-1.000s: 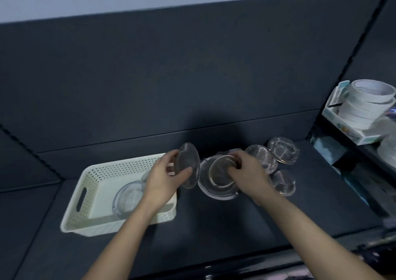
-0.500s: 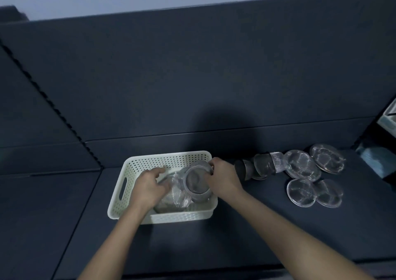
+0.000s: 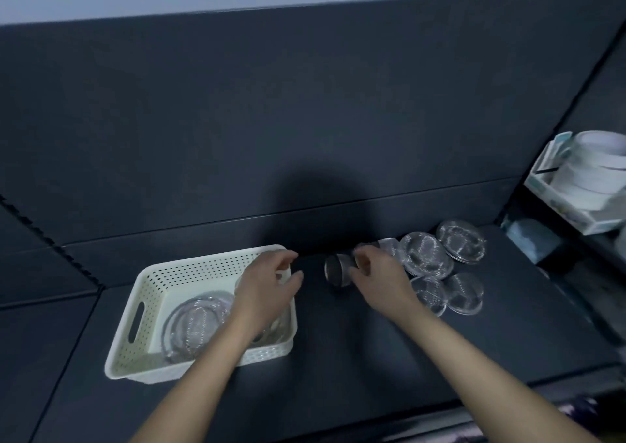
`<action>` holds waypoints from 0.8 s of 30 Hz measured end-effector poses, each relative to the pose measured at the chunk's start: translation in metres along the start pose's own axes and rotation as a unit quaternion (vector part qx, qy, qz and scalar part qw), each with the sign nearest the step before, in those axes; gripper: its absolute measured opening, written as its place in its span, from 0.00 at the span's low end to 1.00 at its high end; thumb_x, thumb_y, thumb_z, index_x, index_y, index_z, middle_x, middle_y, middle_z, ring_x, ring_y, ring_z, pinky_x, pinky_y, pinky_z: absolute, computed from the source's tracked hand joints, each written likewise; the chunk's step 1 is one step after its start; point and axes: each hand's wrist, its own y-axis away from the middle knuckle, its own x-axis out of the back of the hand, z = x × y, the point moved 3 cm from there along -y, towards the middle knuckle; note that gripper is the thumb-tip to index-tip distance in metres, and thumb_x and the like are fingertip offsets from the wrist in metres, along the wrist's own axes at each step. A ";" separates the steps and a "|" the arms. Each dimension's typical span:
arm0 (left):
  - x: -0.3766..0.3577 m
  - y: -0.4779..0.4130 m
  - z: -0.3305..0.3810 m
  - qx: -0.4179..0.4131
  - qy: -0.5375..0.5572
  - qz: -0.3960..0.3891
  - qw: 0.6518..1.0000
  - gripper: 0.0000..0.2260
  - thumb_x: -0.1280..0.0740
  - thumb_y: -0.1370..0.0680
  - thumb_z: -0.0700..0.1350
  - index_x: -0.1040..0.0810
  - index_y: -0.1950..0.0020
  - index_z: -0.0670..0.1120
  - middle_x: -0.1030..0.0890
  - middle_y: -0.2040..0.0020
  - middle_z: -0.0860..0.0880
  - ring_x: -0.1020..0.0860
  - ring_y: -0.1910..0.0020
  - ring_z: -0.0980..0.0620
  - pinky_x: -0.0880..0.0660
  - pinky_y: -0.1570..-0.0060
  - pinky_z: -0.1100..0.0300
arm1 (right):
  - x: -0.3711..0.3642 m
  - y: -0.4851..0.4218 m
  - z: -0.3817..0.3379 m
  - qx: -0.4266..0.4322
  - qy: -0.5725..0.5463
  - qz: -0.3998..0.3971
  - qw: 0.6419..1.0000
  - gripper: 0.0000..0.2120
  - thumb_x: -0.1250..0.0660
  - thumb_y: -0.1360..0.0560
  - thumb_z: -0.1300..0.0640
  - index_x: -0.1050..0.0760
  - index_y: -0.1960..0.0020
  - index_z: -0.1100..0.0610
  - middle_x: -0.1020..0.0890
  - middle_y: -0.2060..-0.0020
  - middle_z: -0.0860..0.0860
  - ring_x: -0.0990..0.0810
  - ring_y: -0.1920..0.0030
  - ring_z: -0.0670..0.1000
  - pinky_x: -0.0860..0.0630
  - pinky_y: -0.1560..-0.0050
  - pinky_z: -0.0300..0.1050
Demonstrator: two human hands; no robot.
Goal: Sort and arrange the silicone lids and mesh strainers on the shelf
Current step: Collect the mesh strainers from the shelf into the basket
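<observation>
Only one camera looks here. It sits on the person's head, above and behind the hands, and looks forward and down at the dark shelf [image 3: 338, 368]. It is close: both bare arms come in from the bottom edge. The left hand [image 3: 267, 290] and the right hand [image 3: 379, 280], which holds a round strainer [image 3: 337, 270], sit near the middle. Past the hands stands the back wall [image 3: 305, 120]. Far right of the right hand, the picture edge cuts a tape box [image 3: 572, 214].
</observation>
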 end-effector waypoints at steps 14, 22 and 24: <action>-0.098 -0.070 0.005 -0.006 -0.180 -0.222 0.958 0.29 0.39 0.26 0.36 0.39 0.25 0.46 0.34 0.28 0.44 0.33 0.30 0.46 0.36 0.32 0.56 | 0.083 -0.051 0.141 -0.171 0.172 -0.049 0.969 0.25 0.32 0.29 0.45 0.29 0.35 0.51 0.30 0.34 0.58 0.36 0.32 0.62 0.36 0.33 0.55; -0.114 -0.082 0.003 0.011 -0.189 -0.216 0.958 0.19 0.37 0.28 0.36 0.25 0.38 0.45 0.23 0.43 0.44 0.25 0.43 0.45 0.28 0.43 0.55 | 0.099 -0.068 0.182 -0.282 0.142 0.050 0.947 0.21 0.37 0.23 0.53 0.33 0.33 0.58 0.36 0.32 0.63 0.39 0.33 0.66 0.35 0.36 0.62; -0.115 -0.083 0.001 0.020 -0.183 -0.214 0.959 0.15 0.35 0.29 0.37 0.21 0.44 0.45 0.23 0.49 0.45 0.23 0.48 0.45 0.27 0.48 0.57 | 0.102 -0.071 0.192 -0.338 0.072 0.078 0.935 0.27 0.33 0.25 0.51 0.37 0.31 0.61 0.37 0.33 0.66 0.38 0.33 0.68 0.35 0.35 0.60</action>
